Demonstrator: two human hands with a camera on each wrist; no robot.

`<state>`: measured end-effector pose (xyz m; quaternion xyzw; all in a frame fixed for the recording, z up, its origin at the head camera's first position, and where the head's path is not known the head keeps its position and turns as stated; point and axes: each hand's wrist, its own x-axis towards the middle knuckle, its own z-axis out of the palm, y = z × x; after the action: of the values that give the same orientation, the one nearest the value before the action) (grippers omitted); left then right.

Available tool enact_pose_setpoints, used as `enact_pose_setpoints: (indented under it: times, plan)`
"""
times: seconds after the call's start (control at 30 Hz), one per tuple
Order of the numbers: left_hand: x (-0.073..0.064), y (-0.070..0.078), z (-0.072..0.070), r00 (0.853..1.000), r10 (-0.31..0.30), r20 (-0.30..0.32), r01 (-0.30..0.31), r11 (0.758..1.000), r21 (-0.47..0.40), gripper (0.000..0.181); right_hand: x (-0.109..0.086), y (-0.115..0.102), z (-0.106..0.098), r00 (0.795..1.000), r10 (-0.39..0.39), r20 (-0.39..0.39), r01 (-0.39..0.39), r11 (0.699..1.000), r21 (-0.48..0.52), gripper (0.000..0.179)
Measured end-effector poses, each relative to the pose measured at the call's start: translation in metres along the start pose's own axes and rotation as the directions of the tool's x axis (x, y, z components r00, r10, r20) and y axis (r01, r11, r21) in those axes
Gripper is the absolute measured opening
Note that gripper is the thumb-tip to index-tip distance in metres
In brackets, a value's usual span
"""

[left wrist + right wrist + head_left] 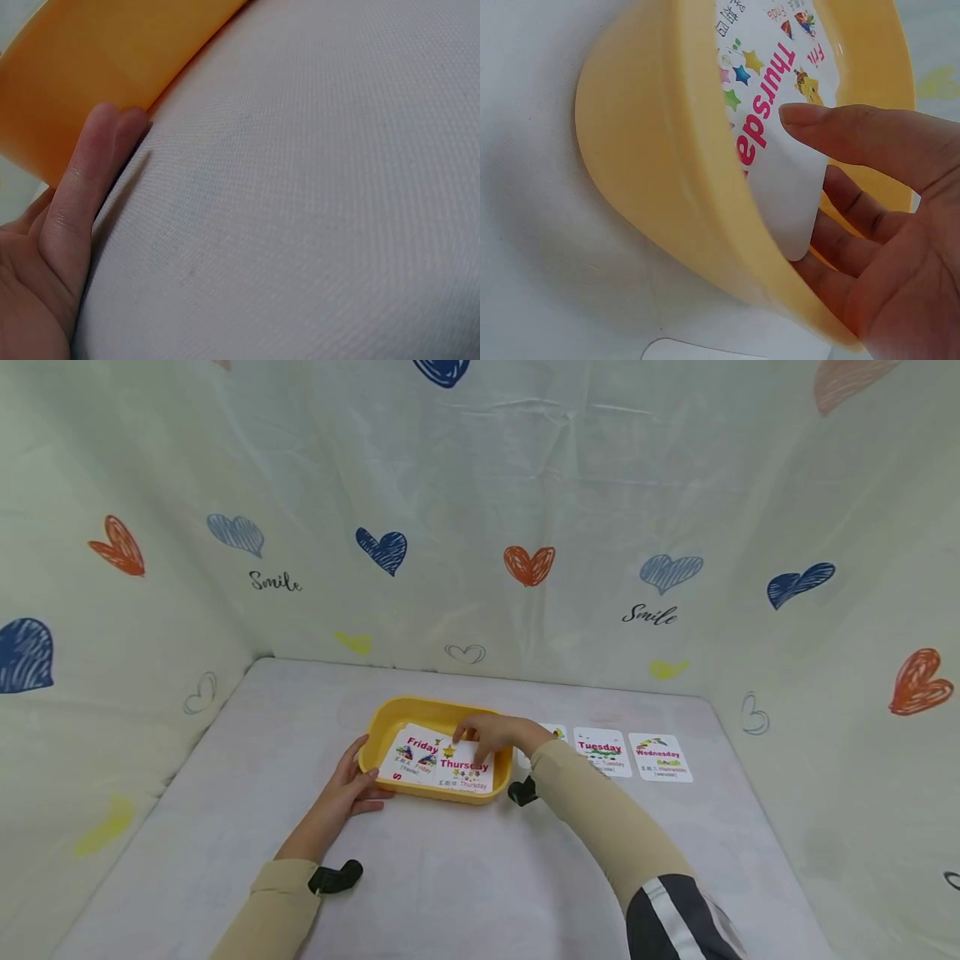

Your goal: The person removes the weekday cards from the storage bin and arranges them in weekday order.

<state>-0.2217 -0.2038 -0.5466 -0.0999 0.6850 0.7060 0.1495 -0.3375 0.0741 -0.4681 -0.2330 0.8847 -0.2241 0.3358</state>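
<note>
A yellow plastic tray holds several white word cards; the Friday card lies on the left, partly under the Thursday card. My left hand holds the tray's near left corner, and in the left wrist view its fingers lie against the outside of the tray wall. My right hand reaches over the tray's right side. The right thumb is over the face of the Thursday card, with the other fingers at its far edge. What those fingertips touch underneath is partly hidden.
To the right of the tray, the Tuesday card and the Wednesday card lie flat in a row. Another card is mostly hidden behind my right forearm. A heart-patterned curtain encloses the back and sides of the white table.
</note>
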Motion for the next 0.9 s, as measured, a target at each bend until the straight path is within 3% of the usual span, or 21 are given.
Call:
enact_pose_setpoints:
  times: [0.3,0.57,0.9]
  plan:
    - [-0.003,-0.001,-0.002,1.000,0.008,0.004,-0.007,1.000,-0.012,0.069,-0.006,0.001,-0.002,0.999,-0.040,-0.009,0.040,0.998,0.052,0.034]
    - [-0.001,-0.001,-0.002,1.000,0.002,-0.010,-0.002,1.000,0.001,0.069,-0.013,0.002,0.000,0.999,-0.046,0.017,0.046,0.998,0.035,0.033]
    - [-0.001,0.000,0.000,1.000,-0.001,0.000,0.001,1.000,0.018,0.068,-0.023,0.004,-0.004,0.994,-0.086,-0.065,0.086,0.996,0.004,0.040]
